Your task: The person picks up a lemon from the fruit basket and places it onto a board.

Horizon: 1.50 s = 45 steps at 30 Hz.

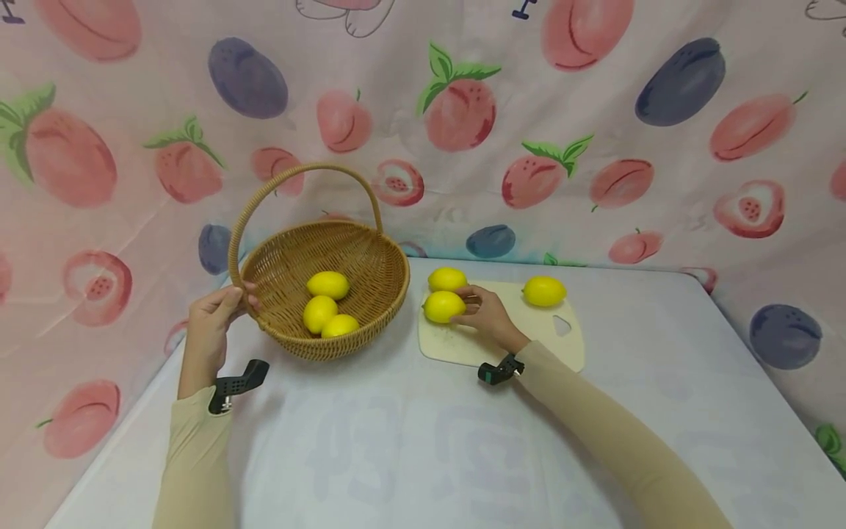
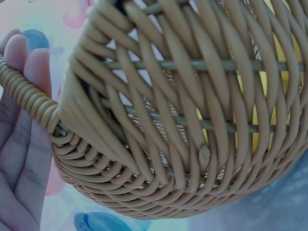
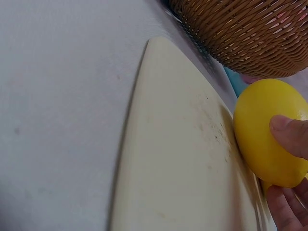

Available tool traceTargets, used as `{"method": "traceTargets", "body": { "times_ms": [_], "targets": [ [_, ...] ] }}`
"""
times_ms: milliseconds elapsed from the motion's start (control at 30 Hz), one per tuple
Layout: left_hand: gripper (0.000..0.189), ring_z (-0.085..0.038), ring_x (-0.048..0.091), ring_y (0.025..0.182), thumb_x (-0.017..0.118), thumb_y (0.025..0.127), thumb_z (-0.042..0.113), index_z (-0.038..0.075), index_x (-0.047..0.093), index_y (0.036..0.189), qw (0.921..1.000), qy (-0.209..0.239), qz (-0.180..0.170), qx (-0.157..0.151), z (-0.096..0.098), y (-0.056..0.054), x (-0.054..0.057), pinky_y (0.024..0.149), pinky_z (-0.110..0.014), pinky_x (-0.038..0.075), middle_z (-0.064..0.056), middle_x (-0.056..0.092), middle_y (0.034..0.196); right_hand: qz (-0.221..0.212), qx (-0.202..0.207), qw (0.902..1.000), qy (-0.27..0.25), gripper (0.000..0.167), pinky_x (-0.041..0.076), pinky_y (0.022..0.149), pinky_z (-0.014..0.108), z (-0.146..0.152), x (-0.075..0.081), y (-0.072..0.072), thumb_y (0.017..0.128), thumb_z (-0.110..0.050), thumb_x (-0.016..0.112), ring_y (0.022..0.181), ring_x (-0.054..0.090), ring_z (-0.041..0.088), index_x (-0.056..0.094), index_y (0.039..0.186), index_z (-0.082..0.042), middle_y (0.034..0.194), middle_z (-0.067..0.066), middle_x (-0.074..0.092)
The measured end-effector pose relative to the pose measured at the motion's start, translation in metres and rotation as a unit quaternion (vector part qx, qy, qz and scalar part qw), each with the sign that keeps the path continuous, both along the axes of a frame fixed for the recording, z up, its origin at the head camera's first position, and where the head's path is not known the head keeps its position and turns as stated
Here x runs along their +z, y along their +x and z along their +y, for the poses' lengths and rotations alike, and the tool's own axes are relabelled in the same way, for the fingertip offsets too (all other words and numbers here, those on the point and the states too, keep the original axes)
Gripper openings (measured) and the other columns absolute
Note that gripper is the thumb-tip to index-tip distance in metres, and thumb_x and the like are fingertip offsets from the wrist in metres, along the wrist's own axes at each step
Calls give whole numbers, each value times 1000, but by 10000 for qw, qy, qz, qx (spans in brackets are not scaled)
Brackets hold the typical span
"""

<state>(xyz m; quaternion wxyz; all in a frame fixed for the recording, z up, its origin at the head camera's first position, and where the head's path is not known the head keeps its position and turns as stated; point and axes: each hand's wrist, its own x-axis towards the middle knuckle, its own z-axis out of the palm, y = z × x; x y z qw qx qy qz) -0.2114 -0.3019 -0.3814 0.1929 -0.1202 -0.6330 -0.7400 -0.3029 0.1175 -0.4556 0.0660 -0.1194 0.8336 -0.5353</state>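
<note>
My left hand (image 1: pixel 208 323) grips the wicker basket (image 1: pixel 291 253) at the lower left end of its arched handle, and the basket leans toward me. In the left wrist view, fingers (image 2: pixel 37 72) curl around the wrapped handle. Inside the basket lie three lemons (image 1: pixel 327 285). My right hand (image 1: pixel 492 317) pinches a lemon (image 1: pixel 441 307) over the left part of the cream cutting board (image 1: pixel 463 349). The right wrist view has the thumb (image 3: pixel 288 134) on this lemon and fingertips beneath it. Directly behind it sits another lemon (image 1: pixel 447 278).
One more lemon (image 1: pixel 545 291) lies at the board's back right, near the handle hole (image 1: pixel 562 325). A white cloth (image 1: pixel 423 441) covers the table. Behind it hangs a fruit-print curtain (image 1: pixel 410 117). Both wrists carry black camera mounts (image 1: pixel 238 383).
</note>
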Motion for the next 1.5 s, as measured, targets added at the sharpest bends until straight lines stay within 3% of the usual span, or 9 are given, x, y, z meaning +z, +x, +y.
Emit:
{"method": "traceTargets", "body": {
  "times_ms": [700,1300,1500],
  "targets": [
    [22,-6,66,72,50,96,9,-3,68,90,10000,-64,73,-14,0,-1,-2,71,-16,54,3,70,72,-87,459,9985,-271,56,44,103,44,8,1,3,78,-4,74,126,48,33,48,128,-3,133,17,49],
    [22,-5,66,73,50,96,10,1,69,90,9999,-142,5,39,-1,-1,-1,72,-15,53,4,70,73,-130,824,9959,-341,59,43,104,45,8,3,2,79,-3,72,127,47,36,47,133,0,139,19,46],
    [22,-5,66,73,50,96,10,1,69,90,9999,-148,-3,43,0,0,0,72,-15,53,4,70,73,-184,731,9969,-224,56,45,102,43,4,20,13,79,1,72,123,49,36,49,129,3,136,21,48]
  ]
}}
